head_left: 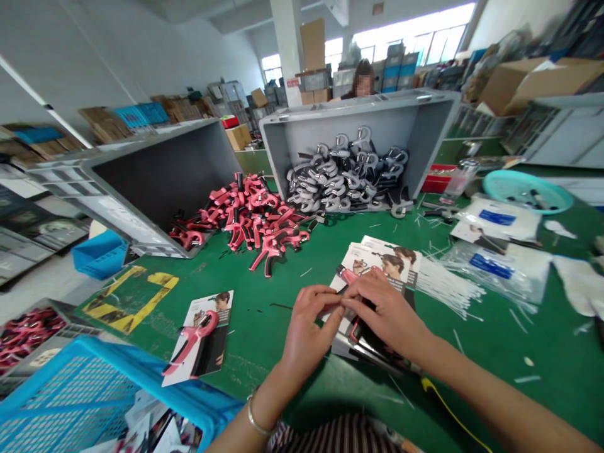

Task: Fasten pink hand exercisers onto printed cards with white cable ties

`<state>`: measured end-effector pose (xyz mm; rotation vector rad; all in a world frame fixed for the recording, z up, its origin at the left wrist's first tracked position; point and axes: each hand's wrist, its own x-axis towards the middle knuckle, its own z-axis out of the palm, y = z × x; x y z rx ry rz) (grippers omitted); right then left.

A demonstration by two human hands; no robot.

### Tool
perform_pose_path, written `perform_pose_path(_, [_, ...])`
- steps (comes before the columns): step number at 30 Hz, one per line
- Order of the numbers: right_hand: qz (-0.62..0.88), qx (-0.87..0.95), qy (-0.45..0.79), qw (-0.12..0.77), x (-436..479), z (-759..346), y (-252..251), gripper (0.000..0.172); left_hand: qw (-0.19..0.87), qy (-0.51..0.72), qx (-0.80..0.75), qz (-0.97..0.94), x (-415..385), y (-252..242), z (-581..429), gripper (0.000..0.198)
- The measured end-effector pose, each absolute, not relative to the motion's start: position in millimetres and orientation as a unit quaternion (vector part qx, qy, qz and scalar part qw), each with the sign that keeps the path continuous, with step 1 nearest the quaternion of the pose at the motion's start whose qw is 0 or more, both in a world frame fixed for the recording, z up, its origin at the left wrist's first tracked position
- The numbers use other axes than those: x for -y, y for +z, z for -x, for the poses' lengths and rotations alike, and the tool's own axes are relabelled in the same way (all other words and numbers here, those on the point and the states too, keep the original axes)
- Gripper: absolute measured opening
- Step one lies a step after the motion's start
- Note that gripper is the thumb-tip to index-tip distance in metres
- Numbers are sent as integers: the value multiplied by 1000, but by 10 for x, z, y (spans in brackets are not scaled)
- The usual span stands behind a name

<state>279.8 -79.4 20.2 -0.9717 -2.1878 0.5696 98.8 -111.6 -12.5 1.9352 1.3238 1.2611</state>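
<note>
My left hand [309, 324] and my right hand [384, 311] meet over a stack of printed backing cards [377, 258] on the green table. Both hands have their fingers pinched together on a pink hand gripper [348, 274] that lies on the top card. The tool's lower part is hidden under my right palm. A finished card with a pink gripper fastened to it [198, 336] lies to the left of my left hand. White cable ties [446, 283] are spread just right of the stack.
A pile of pink grippers [250, 220] spills from a tipped grey bin [155, 170]; grey grippers [344, 179] fill a second tipped bin [410, 119]. A blue crate [94, 396] sits at the near left. Plastic bags [495, 251] and a teal bowl [528, 192] lie right. A person sits behind the bins.
</note>
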Motion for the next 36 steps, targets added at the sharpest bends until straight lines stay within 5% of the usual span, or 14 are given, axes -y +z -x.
perform_pose_path(9, [361,842,212,341,765,-2783,251,15,374,510,-467,-618,1065,-122,-1151,4])
perform_pose_path(22, [345,813,246,399,847,-2924,51,12,302,512,-533,-602,1060,-178,-1296,10])
perform_pose_path(27, [316,870,179,335,1162,-3158,-42,17,261,478,-531,-649,1104,-274,-1222,24])
perform_pose_path(31, [470,799,105,360,1512,-3790,-341,18,356,454,-469,-668,1081,-276,-998,26])
perform_pose_path(33, [543,779,90,300,1692,-4175,-647,38,410,448,-454,-652,1043,-254,-912,23])
perform_pose_path(36, [575,802,36,158,1918,-4581,-1123,96,403,446,-500,-623,949,-232,-930,28])
